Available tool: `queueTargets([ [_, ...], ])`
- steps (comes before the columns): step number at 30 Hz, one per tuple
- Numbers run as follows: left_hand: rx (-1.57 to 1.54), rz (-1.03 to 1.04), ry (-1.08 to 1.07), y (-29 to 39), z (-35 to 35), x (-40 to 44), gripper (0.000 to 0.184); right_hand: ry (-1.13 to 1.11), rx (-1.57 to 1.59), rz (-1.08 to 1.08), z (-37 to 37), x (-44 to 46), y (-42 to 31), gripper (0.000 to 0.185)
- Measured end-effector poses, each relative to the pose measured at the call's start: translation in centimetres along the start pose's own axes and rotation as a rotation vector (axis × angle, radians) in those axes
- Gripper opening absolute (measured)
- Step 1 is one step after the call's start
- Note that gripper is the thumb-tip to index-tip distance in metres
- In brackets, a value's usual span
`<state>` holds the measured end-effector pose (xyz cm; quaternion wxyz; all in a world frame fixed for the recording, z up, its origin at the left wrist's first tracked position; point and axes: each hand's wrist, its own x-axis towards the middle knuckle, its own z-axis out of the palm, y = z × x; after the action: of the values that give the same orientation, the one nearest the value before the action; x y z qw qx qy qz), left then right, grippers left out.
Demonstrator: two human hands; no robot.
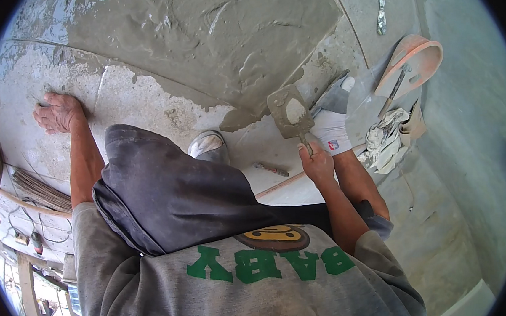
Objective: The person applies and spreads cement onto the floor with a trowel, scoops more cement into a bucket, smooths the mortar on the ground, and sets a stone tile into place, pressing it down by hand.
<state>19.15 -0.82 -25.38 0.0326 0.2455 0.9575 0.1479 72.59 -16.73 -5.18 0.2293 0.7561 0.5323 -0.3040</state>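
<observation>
My right hand [317, 163] is wrapped round the handle of a trowel [290, 112]. Its flat square blade is smeared with grey mortar and lies at the near edge of a wet mortar patch [209, 48]. My left hand [59, 112] leans on the pale concrete floor [133, 108] at the left, fingers apart and a little bent, with nothing seen in it. Between my arms are my bent knee in dark trousers and one shoe [209, 146]. My other foot, in a white sock [329, 129], is beside the trowel.
At the right, an orange-rimmed basin [409, 65] holds a tool with a handle, above a crumpled whitish bag [387, 141]. A putty knife [381, 11] lies higher up. A small tool [270, 169] rests near my shoe. Thin rods [41, 189] and cords are at the left.
</observation>
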Motion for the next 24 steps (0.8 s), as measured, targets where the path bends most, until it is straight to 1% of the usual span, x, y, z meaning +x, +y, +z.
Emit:
queueTargets([
  [1,0.004,0.001,0.008,-0.2,0.2,0.2,0.069,-0.002,0.005,-0.007,0.0,0.4,-0.8,0.03],
  [3,0.012,0.007,0.034,-0.7,0.6,0.1,0.068,0.161,0.044,-0.164,0.1,0.9,-1.7,0.028],
  [7,0.011,0.014,0.011,-0.4,0.4,0.2,0.068,0.199,0.099,-0.209,0.2,1.3,-1.8,0.027],
  [9,0.019,-0.004,-0.024,-0.1,0.1,0.2,0.069,0.177,0.113,-0.208,0.0,1.3,-2.0,0.028],
  [13,0.017,-0.007,0.009,-0.4,0.6,0.2,0.069,0.163,0.11,-0.276,0.2,1.6,-3.9,0.027],
  [15,0.019,0.003,0.019,-0.6,0.6,0.2,0.069,-0.013,0.158,-0.227,1.3,1.4,-3.8,0.026],
  [22,0.019,-0.007,0.026,-0.7,0.8,0.2,0.068,-0.022,0.113,-0.329,5.6,-0.3,-3.7,0.024],
  [24,0.015,-0.005,0.02,-0.5,0.7,0.3,0.068,-0.072,0.062,-0.359,6.6,-0.3,-3.5,0.024],
])
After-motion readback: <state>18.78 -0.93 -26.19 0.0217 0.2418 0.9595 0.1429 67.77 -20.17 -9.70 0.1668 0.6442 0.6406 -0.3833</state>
